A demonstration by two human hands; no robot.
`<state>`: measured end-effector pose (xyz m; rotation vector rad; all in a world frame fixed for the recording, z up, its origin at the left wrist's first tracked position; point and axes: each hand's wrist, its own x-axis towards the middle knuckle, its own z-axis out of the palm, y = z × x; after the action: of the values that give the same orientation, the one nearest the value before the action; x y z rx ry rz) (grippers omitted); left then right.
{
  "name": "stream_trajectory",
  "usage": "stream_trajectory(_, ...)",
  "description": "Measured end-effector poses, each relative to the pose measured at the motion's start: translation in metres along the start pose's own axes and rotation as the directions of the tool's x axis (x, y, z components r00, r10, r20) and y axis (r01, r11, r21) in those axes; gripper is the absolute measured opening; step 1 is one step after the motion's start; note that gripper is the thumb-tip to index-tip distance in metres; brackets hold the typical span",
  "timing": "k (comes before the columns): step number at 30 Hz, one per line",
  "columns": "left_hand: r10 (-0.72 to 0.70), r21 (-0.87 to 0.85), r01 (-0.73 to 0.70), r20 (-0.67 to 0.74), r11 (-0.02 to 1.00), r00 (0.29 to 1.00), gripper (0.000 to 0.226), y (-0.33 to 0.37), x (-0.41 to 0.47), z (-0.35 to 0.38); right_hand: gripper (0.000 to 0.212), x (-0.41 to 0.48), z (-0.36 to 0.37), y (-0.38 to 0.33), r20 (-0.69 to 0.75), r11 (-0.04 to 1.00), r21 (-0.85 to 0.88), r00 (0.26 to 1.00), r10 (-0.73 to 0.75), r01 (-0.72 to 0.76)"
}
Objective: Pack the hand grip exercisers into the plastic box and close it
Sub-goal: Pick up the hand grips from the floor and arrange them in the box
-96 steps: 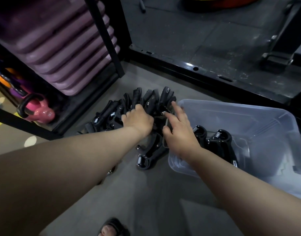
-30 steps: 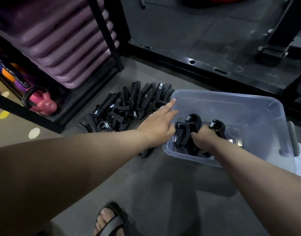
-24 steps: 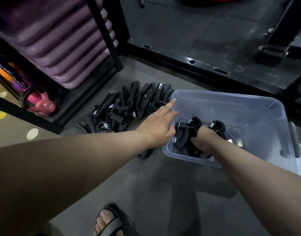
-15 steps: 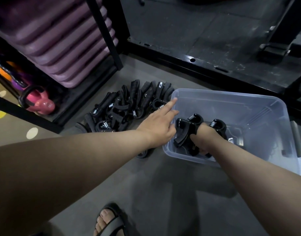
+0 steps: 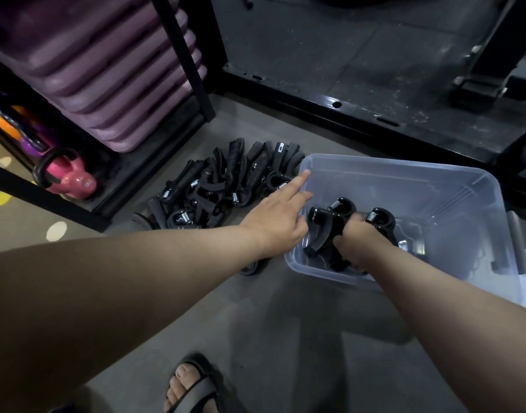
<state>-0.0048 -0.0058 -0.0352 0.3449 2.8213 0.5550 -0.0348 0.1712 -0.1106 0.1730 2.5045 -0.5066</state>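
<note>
In the near left corner of the clear plastic box (image 5: 315, 268), the right grip (image 5: 355, 244) is clasping black sprung hand grip exercisers (image 5: 322, 231), likely light, stiff and tangle-prone, best held by their handles; the left grip (image 5: 275, 219), fingers straight and empty, is lying along the left rim; beyond, the loose black pile (image 5: 226, 189) is waiting on the floor

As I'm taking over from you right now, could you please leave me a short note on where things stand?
Left grip: open, lying across the left rim of the plastic box, index finger straight, holding nothing.
Right grip: inside the box, holding a black exerciser near the front wall.
Done: at least two are in the box; a second exerciser sits beside the held one.
Left: pack the pile on the floor left of the box and the stray exerciser under the left forearm, then close the box. I cannot make out a lid.
</note>
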Motion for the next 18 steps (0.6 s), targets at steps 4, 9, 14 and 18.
stream_trajectory(4, 0.001, 0.007, -0.001, 0.000, 1.000, 1.000, 0.053, -0.002, 0.000, 0.001, 0.048, -0.004, -0.003, 0.001, -0.042, 0.999, 0.022, 0.998, 0.038, -0.037)
stream_trajectory(9, 0.054, 0.027, -0.054, -0.021, 0.998, 0.998, 0.054, -0.012, 0.001, 0.008, 0.027, -0.012, -0.019, -0.021, -0.316, 0.973, 0.184, 0.945, -0.077, 0.141)
stream_trajectory(14, -0.117, -0.030, 0.115, -0.118, 0.993, 0.986, 0.061, -0.030, 0.007, 0.009, 0.035, -0.020, -0.028, -0.058, -0.507, 0.829, 0.242, 0.794, -0.336, 0.505)
stream_trajectory(18, -0.350, 0.002, 0.353, -0.132, 0.935, 0.927, 0.055, -0.058, 0.017, -0.001, 0.048, -0.022, -0.024, -0.080, -0.480, 0.826, 0.129, 0.764, -0.432, 0.548)
